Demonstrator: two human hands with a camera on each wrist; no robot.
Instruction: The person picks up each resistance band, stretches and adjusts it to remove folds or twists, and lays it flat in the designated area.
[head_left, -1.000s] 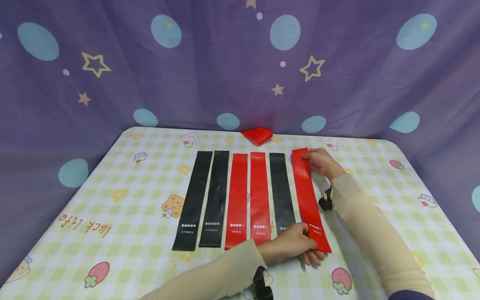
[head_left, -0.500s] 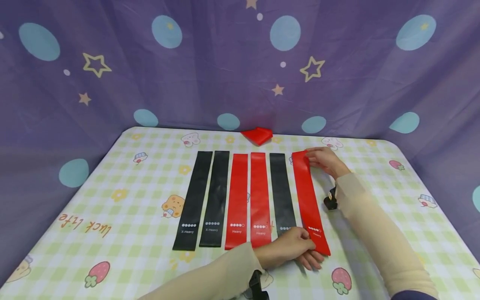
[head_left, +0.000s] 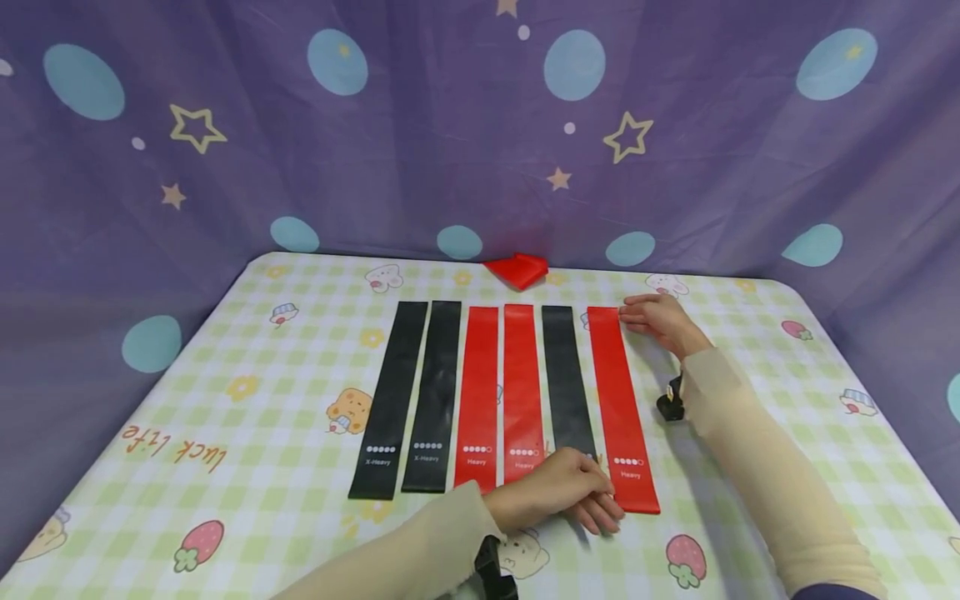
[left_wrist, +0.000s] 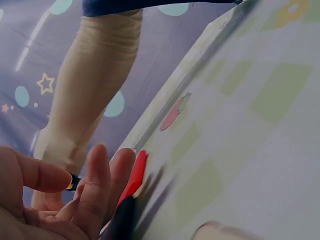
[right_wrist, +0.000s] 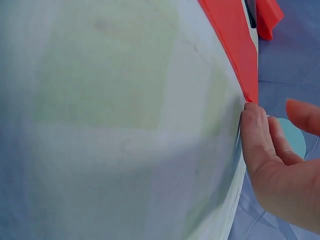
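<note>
Flat resistance bands lie side by side on the table. The rightmost is a red Heavy band (head_left: 622, 408); left of it lies a black band (head_left: 567, 375) whose near end is hidden by my left hand (head_left: 562, 492). That hand is loosely bent and grips nothing, just left of the red band's near end. At the far right corner of the same red band, my right hand (head_left: 660, 321) has its fingers fairly straight. In the right wrist view its fingertips touch the end of the red band (right_wrist: 235, 50), with the thumb held apart.
Further left lie two red Heavy bands (head_left: 477, 383) (head_left: 521, 375) and two black X-Heavy bands (head_left: 435, 383) (head_left: 388, 392). A folded red piece (head_left: 519, 272) sits at the table's far edge, before a purple curtain (head_left: 420, 150). A checked cloth (head_left: 247, 467) covers the table.
The rightmost red band now lies flat and straighter, its far end lower. My right hand has released it and shifted slightly right. My left hand has drawn left off its near end.
</note>
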